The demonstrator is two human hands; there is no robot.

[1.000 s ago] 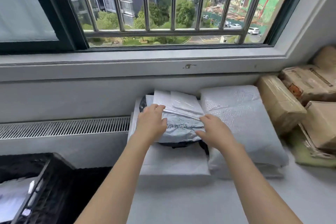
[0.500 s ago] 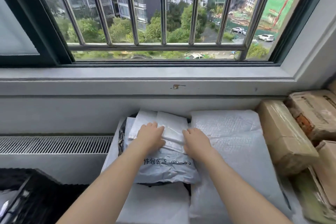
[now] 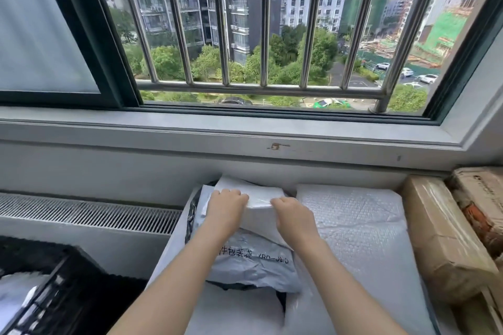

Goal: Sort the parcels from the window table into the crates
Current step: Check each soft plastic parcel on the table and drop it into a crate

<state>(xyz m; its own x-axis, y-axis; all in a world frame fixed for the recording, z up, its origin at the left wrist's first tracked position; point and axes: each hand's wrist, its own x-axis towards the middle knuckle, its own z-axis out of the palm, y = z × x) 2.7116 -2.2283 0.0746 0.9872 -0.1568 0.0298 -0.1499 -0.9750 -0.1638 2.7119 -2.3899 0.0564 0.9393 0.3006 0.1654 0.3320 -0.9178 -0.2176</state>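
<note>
We now have both hands further back on the pile than a second ago: they have slid from the near edge of the grey mailing bag [image 3: 253, 261] up to the white parcel [image 3: 254, 200] lying on its far end, close under the window sill [image 3: 245, 130]. The left hand [image 3: 227, 205] curls over the parcel's left edge and the right hand [image 3: 292, 215] curls over its right edge, so we grip it from 2 sides, fingers bent down out of sight. It looks like the pick-up of this 1 parcel is about to begin; it still rests on the pile.

The pile sits on the counter [image 3: 174, 250] below the window. Under the grey bag we see a dark bag [image 3: 192, 221] peeking out at the left and a flat white mailer [image 3: 239, 313] nearest us. Just to the right lies a large bubble-wrap parcel [image 3: 359, 228], and beyond it several taped cardboard boxes [image 3: 441, 236] crowd the corner.

The only crate in view is the black crate [image 3: 57, 291] at the lower left, below counter level. It holds something white and plastic-wrapped [image 3: 16, 296], likely parcels already sorted, though we cannot tell how many. Most parcels are still on the counter, so we judge the sorting to be at an early stage.
</note>
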